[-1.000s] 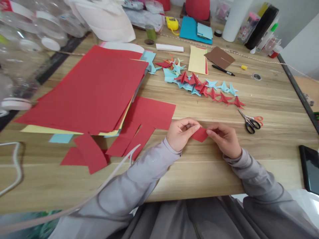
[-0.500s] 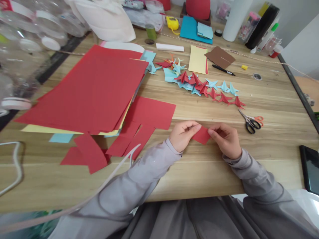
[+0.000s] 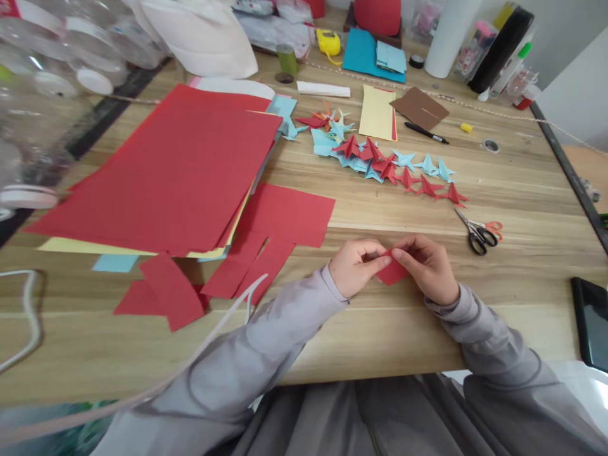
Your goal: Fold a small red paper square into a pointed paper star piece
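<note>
Though cluttered, wooden table (image 3: 532, 278) below held paper (image 3: 392, 272), wall (image 3: 577, 95) beyond.

Single head-worn view, facing forward, tilted down; wooden tabletop (image 3: 527, 266) near

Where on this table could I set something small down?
Bare tabletop lies between the scissors and the black device, and between the two sleeves. It is crowded left of the left hand, with red sheets and red strips, and farther back, around the folded figures.
</note>
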`<act>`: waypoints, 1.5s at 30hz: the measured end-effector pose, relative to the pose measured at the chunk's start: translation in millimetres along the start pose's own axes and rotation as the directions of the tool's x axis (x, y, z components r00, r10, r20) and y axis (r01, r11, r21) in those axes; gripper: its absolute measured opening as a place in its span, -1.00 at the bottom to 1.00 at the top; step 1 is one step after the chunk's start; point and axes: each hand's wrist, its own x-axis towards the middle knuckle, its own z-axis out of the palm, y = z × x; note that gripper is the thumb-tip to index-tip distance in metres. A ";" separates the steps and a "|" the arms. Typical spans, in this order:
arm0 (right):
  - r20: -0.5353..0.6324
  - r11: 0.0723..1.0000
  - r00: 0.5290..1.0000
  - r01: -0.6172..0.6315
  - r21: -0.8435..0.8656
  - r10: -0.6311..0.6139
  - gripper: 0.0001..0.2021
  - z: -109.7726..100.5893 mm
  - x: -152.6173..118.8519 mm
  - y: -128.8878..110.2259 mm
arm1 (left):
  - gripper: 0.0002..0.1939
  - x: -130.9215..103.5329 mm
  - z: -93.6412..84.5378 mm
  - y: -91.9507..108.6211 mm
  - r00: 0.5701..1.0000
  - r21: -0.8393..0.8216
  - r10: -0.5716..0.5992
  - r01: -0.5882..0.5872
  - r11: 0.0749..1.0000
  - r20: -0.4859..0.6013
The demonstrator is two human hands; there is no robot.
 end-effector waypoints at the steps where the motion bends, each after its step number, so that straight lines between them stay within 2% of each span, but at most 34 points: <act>1: 0.015 1.000 1.000 0.017 -0.022 -0.017 -0.78 0.2 -0.2 -0.7 | -0.81 -0.4 0.8 -0.3 1.000 0.023 0.008 -0.008 1.000 -0.004; 5: 0.032 0.993 0.997 0.078 -0.094 -0.075 -0.81 0.5 -1.3 -3.2 | -0.84 -3.3 4.5 -1.8 0.999 0.078 -0.038 0.038 0.996 -0.004; 10: -0.112 1.000 0.993 0.025 -0.014 -0.026 -0.83 -1.7 -0.9 -3.8 | -0.86 -7.7 8.5 -1.6 0.999 0.179 -0.033 0.029 0.983 0.019; 16: -0.228 0.994 0.974 0.010 0.112 0.016 -0.82 -3.2 2.8 -3.0 | -0.88 -7.2 12.1 -0.9 0.970 -0.104 -0.233 0.240 0.965 0.073; 19: -0.267 0.990 0.962 -0.022 0.142 0.060 -0.77 -3.2 4.6 -3.1 | -0.79 -5.3 11.3 0.5 0.960 -0.214 -0.261 0.277 0.937 0.102; 23: -0.298 0.993 0.953 -0.025 0.113 0.057 -0.74 -4.9 6.5 -3.3 | -0.68 -3.0 7.7 2.2 0.945 -0.269 -0.288 0.322 0.908 0.158; 26: -0.296 0.994 0.954 -0.023 0.110 0.055 -0.75 -7.0 7.5 -1.9 | -0.66 -2.0 5.2 2.6 0.950 -0.265 -0.288 0.311 0.913 0.120; 29: -0.254 0.991 0.963 -0.059 0.123 0.089 -0.74 -7.5 7.4 0.2 | -0.70 -2.1 4.0 2.1 0.978 -0.202 -0.206 0.197 0.959 -0.024; 32: -0.216 0.988 0.969 -0.097 0.117 0.120 -0.75 -5.5 6.2 1.3 | -0.73 -3.8 3.7 1.7 0.985 -0.008 0.035 -0.037 0.999 -0.171; 34: -0.203 0.988 0.970 -0.114 0.104 0.133 -0.76 -4.0 5.6 1.4 | -0.64 -5.6 3.8 1.4 0.951 0.216 0.264 -0.228 0.949 -0.160; 36: -0.189 0.987 0.972 -0.125 0.099 0.142 -0.76 -2.9 5.3 1.1 | -0.58 -7.0 4.3 0.1 0.909 0.405 0.413 -0.356 0.842 -0.061; 38: -0.167 0.986 0.975 -0.131 0.108 0.148 -0.75 -2.3 5.1 0.8 | -0.63 -7.6 4.9 -2.3 0.890 0.500 0.456 -0.397 0.770 0.006; 40: -0.142 0.985 0.980 -0.125 0.122 0.142 -0.75 -2.1 4.8 0.8 | -0.72 -7.3 5.5 -5.0 0.889 0.533 0.459 -0.392 0.750 0.008; 43: -0.102 0.979 0.984 -0.125 0.163 0.143 -0.75 -2.5 3.8 1.5 | -0.79 -6.0 5.5 -6.3 0.892 0.518 0.451 -0.372 0.770 -0.029; 45: -0.075 0.973 0.987 -0.123 0.194 0.139 -0.72 -3.3 3.1 2.1 | -0.81 -5.2 5.3 -5.2 0.907 0.454 0.415 -0.339 0.824 -0.075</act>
